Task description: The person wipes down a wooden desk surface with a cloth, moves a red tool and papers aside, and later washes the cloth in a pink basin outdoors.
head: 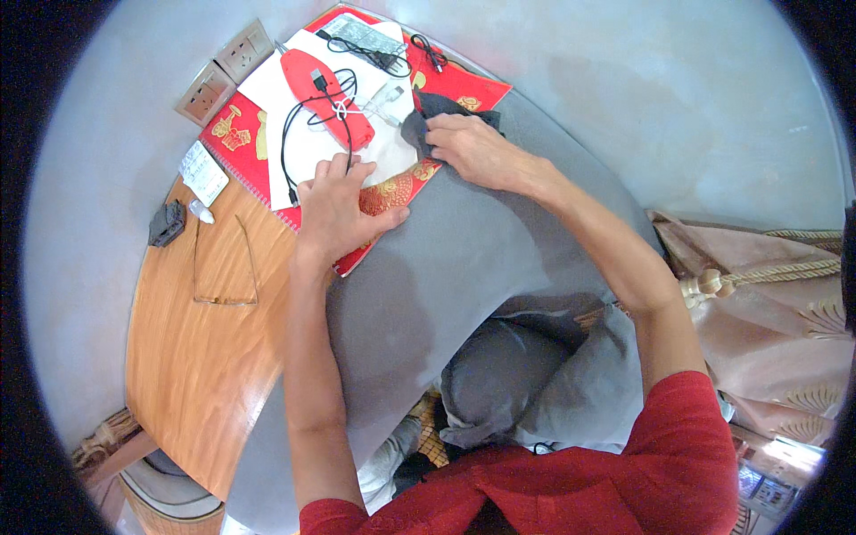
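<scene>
My left hand rests palm down on the lower edge of a red wall calendar with gold prints. Its fingers are spread, and their tips touch white paper beside a black USB cable. With my right hand I pinch a dark grey cloth at the calendar's right edge. Between the hands and the wall lies a red plastic handheld device with metal prongs at its far end. The black cable loops over it, and a white cable crosses it.
More black cables lie near the wall. On the wooden tabletop are eyeglasses, a small dropper bottle, a written note and a dark block-like object. Grey cloth covers the table's right side. Wall sockets are behind.
</scene>
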### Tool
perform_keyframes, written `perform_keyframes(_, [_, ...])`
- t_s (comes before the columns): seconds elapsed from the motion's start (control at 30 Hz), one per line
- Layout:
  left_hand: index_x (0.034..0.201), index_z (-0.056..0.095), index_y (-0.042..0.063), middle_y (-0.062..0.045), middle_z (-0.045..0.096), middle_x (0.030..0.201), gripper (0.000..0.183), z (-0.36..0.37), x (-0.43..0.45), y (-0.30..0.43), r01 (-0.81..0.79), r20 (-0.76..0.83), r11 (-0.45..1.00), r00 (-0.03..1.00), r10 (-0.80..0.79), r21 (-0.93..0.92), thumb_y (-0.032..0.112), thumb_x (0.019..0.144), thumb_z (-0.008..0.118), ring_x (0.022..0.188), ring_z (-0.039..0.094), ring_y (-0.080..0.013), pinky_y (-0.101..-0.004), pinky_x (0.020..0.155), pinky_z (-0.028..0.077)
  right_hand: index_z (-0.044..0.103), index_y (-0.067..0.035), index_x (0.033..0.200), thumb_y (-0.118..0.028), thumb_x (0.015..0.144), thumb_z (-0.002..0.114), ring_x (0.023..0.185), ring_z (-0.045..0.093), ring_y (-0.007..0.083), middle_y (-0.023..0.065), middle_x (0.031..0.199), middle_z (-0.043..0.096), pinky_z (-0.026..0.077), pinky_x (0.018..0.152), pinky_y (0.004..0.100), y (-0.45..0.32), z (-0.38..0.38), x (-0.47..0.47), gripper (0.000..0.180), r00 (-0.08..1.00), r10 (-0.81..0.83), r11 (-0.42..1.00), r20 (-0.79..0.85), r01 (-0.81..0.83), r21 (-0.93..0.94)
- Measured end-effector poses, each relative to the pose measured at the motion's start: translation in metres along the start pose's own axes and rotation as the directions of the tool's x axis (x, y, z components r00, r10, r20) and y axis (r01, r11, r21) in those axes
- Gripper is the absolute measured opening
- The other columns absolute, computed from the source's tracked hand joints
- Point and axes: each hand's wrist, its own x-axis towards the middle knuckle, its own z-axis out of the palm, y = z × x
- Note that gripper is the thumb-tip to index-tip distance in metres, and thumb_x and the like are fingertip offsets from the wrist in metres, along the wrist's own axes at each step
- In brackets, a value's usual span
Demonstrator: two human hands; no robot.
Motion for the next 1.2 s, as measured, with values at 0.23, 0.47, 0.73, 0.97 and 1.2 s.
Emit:
perform_keyframes(0.23, [0.105, 0.058, 0.001, -0.017, 0.052, 0.108, 0.064, -0.004, 0.001, 0.007, 0.004, 0.093, 0.999, 0.996, -0.008, 0.039, 0.051, 0.067, 0.069, 0.099, 0.049, -0.0344, -0.0442, 0.083, 0.041, 0.062, -0.008, 0.105, -0.012, 0.081, 0.057, 0.11, 0.052, 0.0262, 0.0089, 0.112, 0.059, 0.037, 0.093, 0.0459, 0.053, 0.0, -0.031, 0.024, 0.881, 0.218, 0.955, -0.421, -0.281, -0.092])
perform_keyframes(0.47, [0.099, 0.057, -0.001, -0.014, 0.049, 0.106, 0.064, -0.013, 0.003, 0.017, 0.117, 0.216, 0.99, 0.968, -0.13, 0.076, 0.057, 0.071, 0.066, 0.101, 0.048, -0.0295, -0.0499, 0.073, 0.045, 0.062, 0.0, 0.105, -0.008, 0.084, 0.057, 0.108, 0.052, 0.0293, 0.0136, 0.11, 0.058, 0.04, 0.092, 0.0407, 0.048, -0.009, -0.026, 0.023, 0.974, 0.1, 0.985, -0.205, -0.126, -0.118])
perform_keyframes(0.73, [0.101, 0.057, 0.001, -0.014, 0.048, 0.103, 0.078, -0.006, 0.013, 0.021, 0.225, 0.144, 0.969, 0.96, -0.238, 0.101, 0.067, 0.062, 0.068, 0.098, 0.047, -0.0297, -0.0501, 0.074, 0.04, 0.064, -0.003, 0.1, -0.042, 0.091, 0.047, 0.086, 0.064, 0.0329, 0.0174, 0.085, 0.066, 0.049, 0.075, 0.046, 0.038, -0.047, 0.045, 0.043, 0.83, 0.547, 0.793, -0.111, -0.556, -0.248])
perform_keyframes(0.97, [0.089, 0.053, 0.004, -0.013, 0.05, 0.085, 0.071, 0.012, 0.01, 0.015, 0.041, -0.212, 0.998, 0.977, -0.032, 0.038, 0.062, 0.055, 0.076, 0.079, 0.051, -0.0305, -0.0422, 0.064, 0.04, 0.07, -0.001, 0.085, -0.036, 0.078, 0.058, 0.08, 0.066, 0.0359, 0.022, 0.084, 0.067, 0.051, 0.073, 0.0455, 0.087, -0.013, 0.087, 0.037, 0.754, 0.631, 0.734, -0.182, -0.657, -0.175])
perform_keyframes(1.2, [0.087, 0.05, 0.006, -0.013, 0.044, 0.085, 0.069, 0.009, 0.009, 0.011, 0.017, -0.277, 0.999, 0.961, -0.025, -0.033, 0.058, 0.051, 0.079, 0.08, 0.044, -0.0301, -0.0412, 0.068, 0.036, 0.069, -0.001, 0.078, -0.027, 0.071, 0.059, 0.074, 0.065, 0.0371, 0.0225, 0.076, 0.065, 0.051, 0.069, 0.0457, 0.039, -0.023, 0.079, 0.029, 0.771, 0.579, 0.759, -0.264, -0.628, -0.169])
